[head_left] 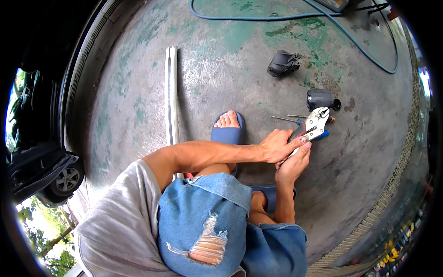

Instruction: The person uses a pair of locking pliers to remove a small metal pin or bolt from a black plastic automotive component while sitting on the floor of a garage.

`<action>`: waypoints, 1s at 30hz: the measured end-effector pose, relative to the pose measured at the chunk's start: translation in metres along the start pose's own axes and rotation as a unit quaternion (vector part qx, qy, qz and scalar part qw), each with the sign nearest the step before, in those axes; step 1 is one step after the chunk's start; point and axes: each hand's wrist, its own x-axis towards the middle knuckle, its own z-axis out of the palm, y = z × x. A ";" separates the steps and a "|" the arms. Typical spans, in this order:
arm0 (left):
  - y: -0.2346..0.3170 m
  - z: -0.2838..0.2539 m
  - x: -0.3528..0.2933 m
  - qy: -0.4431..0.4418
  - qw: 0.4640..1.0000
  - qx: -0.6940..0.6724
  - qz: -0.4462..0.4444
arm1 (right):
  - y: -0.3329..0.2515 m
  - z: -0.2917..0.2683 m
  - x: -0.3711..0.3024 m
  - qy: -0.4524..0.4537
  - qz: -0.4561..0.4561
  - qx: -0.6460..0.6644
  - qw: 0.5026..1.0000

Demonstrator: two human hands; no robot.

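Observation:
Both my hands are closed around the handles of silver locking pliers [315,123], whose jaws point away from me. My left hand [277,146] comes across from the left and wraps the dark reddish grip. My right hand [294,165] holds the lower handle, its thumb near my left fingers. Just beyond the jaws lies a dark grey cylindrical housing [319,99] with a round black end. Beside the pliers are slim screwdriver shafts, one with a blue handle [299,122]. A blue grip [321,135] and a brass-coloured end [331,119] show partly behind the pliers.
A black plastic cover [283,63] lies farther off on the worn concrete floor [221,64]. A long pale metal rail [171,92] stretches along my left, near my sandalled foot [227,125]. A blue hose [272,19] curves across the far side.

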 end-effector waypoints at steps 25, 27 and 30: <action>-0.025 -0.043 -0.025 0.100 0.989 0.098 0.054 | -0.057 -0.060 0.025 -0.357 0.122 -0.135 0.916; -0.008 -0.042 -0.031 0.046 0.989 0.077 0.121 | -0.051 -0.068 0.017 -0.383 0.123 -0.075 0.912; -0.004 -0.032 -0.030 -0.004 0.963 0.128 0.237 | -0.026 -0.080 0.003 -0.321 0.123 -0.036 0.939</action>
